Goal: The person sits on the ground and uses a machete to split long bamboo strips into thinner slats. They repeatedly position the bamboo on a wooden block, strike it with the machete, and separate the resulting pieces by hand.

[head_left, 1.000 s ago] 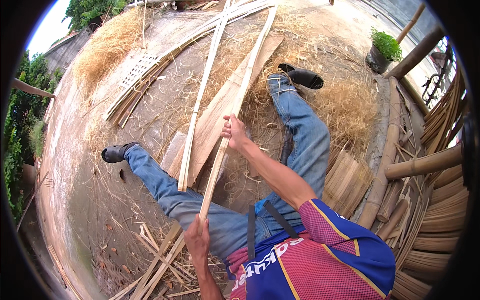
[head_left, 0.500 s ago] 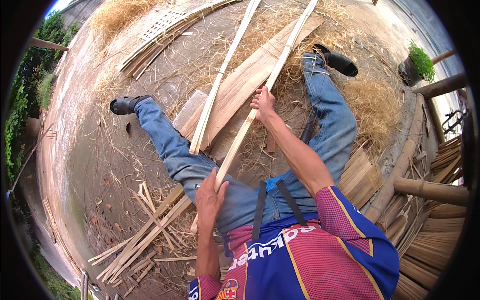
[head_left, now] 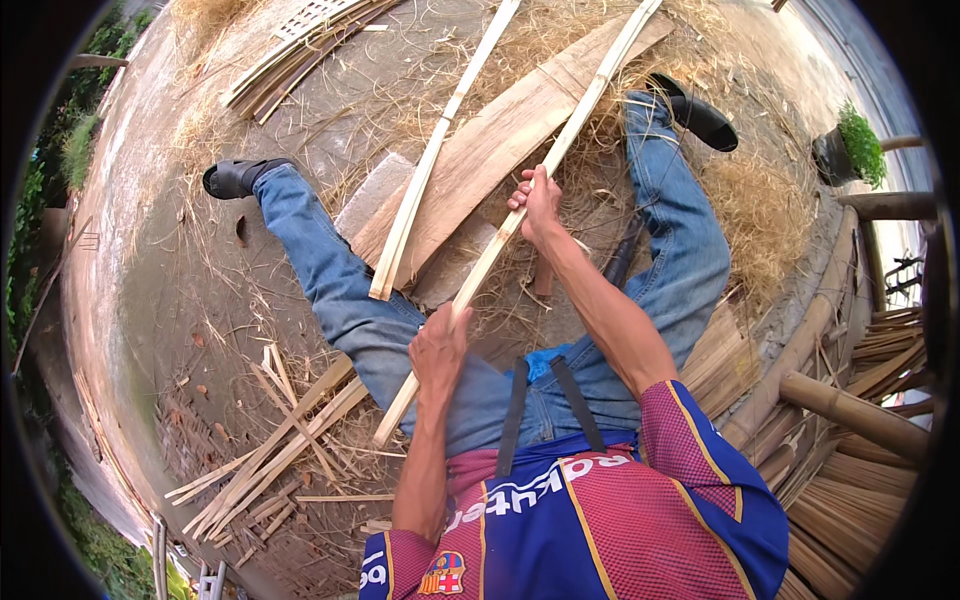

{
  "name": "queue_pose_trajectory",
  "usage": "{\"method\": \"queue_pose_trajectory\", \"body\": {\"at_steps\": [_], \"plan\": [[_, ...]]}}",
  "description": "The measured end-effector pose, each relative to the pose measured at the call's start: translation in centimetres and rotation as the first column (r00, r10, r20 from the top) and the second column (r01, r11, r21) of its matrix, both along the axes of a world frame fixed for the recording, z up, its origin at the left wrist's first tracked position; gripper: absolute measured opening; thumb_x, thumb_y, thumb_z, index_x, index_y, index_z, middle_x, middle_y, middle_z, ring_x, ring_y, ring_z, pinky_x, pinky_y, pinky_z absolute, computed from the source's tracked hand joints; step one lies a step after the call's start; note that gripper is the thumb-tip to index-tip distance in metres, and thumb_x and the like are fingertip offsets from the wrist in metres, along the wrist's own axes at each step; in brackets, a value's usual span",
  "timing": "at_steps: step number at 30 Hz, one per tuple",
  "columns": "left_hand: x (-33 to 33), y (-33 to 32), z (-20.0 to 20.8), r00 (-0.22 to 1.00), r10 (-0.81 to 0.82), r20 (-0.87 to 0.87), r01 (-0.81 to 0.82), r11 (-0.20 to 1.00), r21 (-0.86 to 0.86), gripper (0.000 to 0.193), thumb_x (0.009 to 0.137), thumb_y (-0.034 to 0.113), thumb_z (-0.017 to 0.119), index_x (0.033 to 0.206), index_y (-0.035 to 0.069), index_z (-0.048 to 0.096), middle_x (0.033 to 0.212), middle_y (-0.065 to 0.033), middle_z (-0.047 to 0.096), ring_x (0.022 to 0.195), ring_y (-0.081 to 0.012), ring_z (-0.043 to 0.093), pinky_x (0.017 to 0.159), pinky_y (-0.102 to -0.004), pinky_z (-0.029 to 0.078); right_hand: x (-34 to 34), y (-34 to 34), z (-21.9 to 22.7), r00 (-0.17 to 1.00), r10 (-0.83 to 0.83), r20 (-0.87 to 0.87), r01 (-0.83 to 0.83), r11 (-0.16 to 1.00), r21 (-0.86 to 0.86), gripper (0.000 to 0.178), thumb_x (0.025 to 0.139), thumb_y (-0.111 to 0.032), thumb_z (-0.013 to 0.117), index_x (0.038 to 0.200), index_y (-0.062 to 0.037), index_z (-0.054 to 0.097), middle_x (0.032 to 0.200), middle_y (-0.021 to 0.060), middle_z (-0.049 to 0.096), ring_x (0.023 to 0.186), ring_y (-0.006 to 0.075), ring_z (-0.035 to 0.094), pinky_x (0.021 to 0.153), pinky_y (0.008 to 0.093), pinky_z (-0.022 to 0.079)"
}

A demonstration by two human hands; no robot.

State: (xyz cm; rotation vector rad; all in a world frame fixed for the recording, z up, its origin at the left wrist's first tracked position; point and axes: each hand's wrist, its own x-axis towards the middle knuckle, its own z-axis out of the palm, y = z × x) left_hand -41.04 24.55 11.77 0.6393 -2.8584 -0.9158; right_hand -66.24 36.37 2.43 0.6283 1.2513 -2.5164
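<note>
A long, pale bamboo strip slants across my lap from the near left to the far right. My left hand is closed round its lower part, and the strip's near end sticks out below the fist over my thigh. Farther up, my right hand grips the same strip with the fingers wrapped round it. To its left, a second pale strip or bundle of strips lies across a wide wooden board between my legs. Whether the held piece is one strip or several laid together, I cannot tell.
Cut strips lie heaped at the near left. Another bundle of strips rests at the far left. Curly shavings cover the ground around my right foot. Bamboo poles and stacked slats stand at the right, beyond them a potted plant.
My left hand has moved up and away along the strip, and its fingers have closed round it. My right hand has shifted slightly to the right, still gripping. The view has shifted a little.
</note>
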Motion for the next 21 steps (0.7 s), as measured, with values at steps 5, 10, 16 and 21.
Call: {"method": "queue_pose_trajectory", "body": {"at_steps": [5,10,16,21], "plan": [[-0.1,-0.5,-0.7,0.999,0.034,0.033,-0.035,0.999,0.037,0.030,0.095,0.036,0.065,0.101,0.007,0.068,0.084,-0.0231,0.069,0.077,-0.0447,0.067,0.066,-0.0532,0.050,1.3,5.4,3.1,0.975,0.222,0.022,-0.223,0.974,0.044,0.052,0.102,-0.048,0.053,0.107,0.0031,0.057,0.095,0.0120,0.065,0.077,0.0201,0.066,0.068,0.0332,0.059],[-0.9,-0.9,0.0,0.997,-0.015,0.071,0.011,0.998,0.069,0.031,0.096,0.036,0.065,0.102,0.006,0.068,0.082,-0.0234,0.068,0.077,-0.0449,0.066,0.066,-0.0520,0.048,1.2,12.7,-1.0,0.993,0.103,-0.055,-0.057,0.836,0.545,0.040,0.102,-0.038,0.056,0.106,0.0015,0.063,0.089,0.0079,0.067,0.071,0.0136,0.065,0.061,0.0275,0.056],[-2.7,-2.7,2.2,0.995,-0.035,0.092,0.033,0.999,0.028,0.029,0.098,0.036,0.062,0.101,0.007,0.066,0.080,-0.0216,0.067,0.077,-0.0457,0.064,0.066,-0.0513,0.046,2.7,8.7,-1.1,0.880,0.475,0.008,-0.278,0.501,0.819,0.028,0.098,-0.025,0.062,0.104,0.0013,0.068,0.088,0.0106,0.070,0.076,0.0154,0.067,0.065,0.0312,0.055],[-2.4,-3.0,0.5,0.997,-0.030,0.078,0.030,1.000,0.004,0.028,0.097,0.036,0.063,0.096,0.007,0.063,0.080,-0.0220,0.067,0.078,-0.0470,0.063,0.065,-0.0548,0.047,4.9,10.0,-3.3,0.808,0.588,0.039,-0.157,0.151,0.976,0.031,0.095,-0.031,0.061,0.097,-0.0009,0.071,0.079,0.0117,0.068,0.072,0.0215,0.066,0.071,0.0387,0.052]]}}
